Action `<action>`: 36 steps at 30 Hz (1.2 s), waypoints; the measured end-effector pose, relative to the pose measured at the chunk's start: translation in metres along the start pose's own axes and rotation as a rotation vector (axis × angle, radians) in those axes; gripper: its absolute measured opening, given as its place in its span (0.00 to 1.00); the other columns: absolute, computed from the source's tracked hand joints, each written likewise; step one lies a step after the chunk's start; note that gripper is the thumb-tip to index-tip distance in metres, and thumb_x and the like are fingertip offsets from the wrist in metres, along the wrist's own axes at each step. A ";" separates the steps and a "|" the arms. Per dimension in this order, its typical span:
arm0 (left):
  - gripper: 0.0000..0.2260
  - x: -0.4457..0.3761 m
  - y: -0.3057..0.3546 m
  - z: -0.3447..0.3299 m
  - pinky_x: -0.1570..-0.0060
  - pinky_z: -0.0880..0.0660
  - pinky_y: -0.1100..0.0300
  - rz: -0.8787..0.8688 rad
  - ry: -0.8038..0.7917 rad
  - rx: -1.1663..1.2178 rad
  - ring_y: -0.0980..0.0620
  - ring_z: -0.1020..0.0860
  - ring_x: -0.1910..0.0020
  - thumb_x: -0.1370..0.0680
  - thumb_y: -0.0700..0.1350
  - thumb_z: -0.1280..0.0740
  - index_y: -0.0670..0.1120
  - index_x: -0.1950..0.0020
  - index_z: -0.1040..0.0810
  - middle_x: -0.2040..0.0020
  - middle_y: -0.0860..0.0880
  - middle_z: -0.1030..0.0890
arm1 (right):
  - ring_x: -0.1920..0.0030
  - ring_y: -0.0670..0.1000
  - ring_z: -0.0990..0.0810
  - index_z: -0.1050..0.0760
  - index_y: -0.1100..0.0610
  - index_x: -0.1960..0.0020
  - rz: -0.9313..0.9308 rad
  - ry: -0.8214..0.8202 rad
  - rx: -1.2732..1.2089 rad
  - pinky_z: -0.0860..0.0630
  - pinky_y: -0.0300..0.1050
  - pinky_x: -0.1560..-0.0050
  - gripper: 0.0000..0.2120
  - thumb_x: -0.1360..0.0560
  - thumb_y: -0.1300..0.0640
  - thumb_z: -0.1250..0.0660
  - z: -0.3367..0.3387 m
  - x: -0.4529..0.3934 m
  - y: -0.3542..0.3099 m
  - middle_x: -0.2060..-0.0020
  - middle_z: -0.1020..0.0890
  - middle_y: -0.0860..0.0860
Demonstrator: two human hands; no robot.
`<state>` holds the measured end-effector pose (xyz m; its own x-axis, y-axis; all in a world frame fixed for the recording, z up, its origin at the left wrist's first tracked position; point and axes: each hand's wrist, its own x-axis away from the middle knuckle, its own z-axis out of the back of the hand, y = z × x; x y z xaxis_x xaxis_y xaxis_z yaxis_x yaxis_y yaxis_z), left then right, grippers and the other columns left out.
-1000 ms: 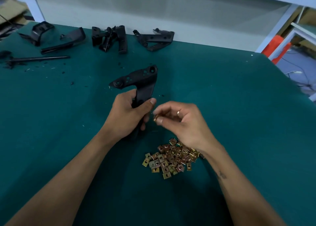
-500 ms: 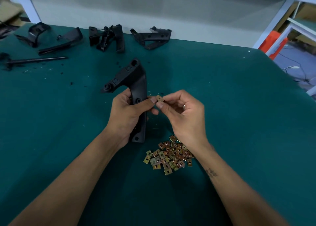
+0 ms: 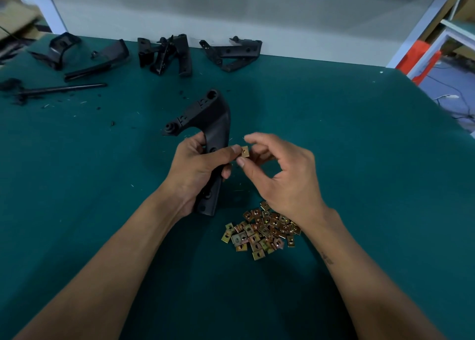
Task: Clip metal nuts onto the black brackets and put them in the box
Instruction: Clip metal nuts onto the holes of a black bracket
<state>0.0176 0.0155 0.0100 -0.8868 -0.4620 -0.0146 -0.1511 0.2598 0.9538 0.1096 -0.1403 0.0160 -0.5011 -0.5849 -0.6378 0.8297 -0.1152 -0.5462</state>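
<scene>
My left hand grips a black L-shaped bracket by its long leg, upright over the green table, its short arm pointing left. My right hand pinches one brass-coloured metal nut between thumb and fingers, right beside the bracket's right edge and touching my left thumb tip. A pile of several loose metal nuts lies on the table just below my right wrist. No box is in view.
Several more black brackets lie along the table's far edge: one at the back left, a cluster and one to its right. A thin black rod lies at the left. An orange object stands beyond the table's right corner.
My left hand has raised and turned the bracket so its long leg stands more upright. My right hand has brought the nut up from near the pile to the bracket's edge.
</scene>
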 end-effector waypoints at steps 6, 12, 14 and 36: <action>0.10 0.002 0.001 -0.002 0.71 0.28 0.63 -0.025 -0.010 0.008 0.53 0.27 0.76 0.30 0.44 0.22 0.46 0.58 0.22 0.69 0.47 0.23 | 0.55 0.45 0.15 0.16 0.63 0.46 -0.033 -0.013 -0.145 0.18 0.40 0.51 0.07 0.24 0.64 0.24 0.000 -0.001 0.001 0.55 0.13 0.51; 0.08 0.003 0.000 -0.004 0.71 0.27 0.63 -0.045 0.034 0.008 0.53 0.26 0.75 0.27 0.40 0.23 0.47 0.59 0.21 0.68 0.46 0.21 | 0.53 0.49 0.14 0.17 0.68 0.43 0.035 0.010 -0.165 0.18 0.42 0.50 0.11 0.24 0.66 0.25 0.000 -0.002 0.000 0.53 0.14 0.56; 0.07 0.004 0.001 -0.004 0.71 0.27 0.63 -0.053 0.033 0.029 0.53 0.26 0.75 0.26 0.37 0.24 0.46 0.57 0.21 0.64 0.46 0.18 | 0.53 0.50 0.14 0.17 0.68 0.43 0.048 0.023 -0.181 0.18 0.42 0.51 0.10 0.23 0.67 0.26 -0.001 -0.002 0.000 0.53 0.14 0.57; 0.05 0.005 0.005 -0.007 0.71 0.26 0.64 -0.062 0.028 0.105 0.54 0.27 0.76 0.27 0.35 0.25 0.44 0.57 0.19 0.55 0.40 0.15 | 0.53 0.55 0.12 0.17 0.56 0.45 -0.334 -0.011 -0.651 0.16 0.49 0.47 0.13 0.26 0.69 0.25 -0.002 -0.002 -0.003 0.53 0.12 0.52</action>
<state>0.0154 0.0088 0.0168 -0.8619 -0.5033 -0.0624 -0.2512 0.3166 0.9147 0.1077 -0.1371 0.0184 -0.6964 -0.6106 -0.3770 0.3167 0.2100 -0.9250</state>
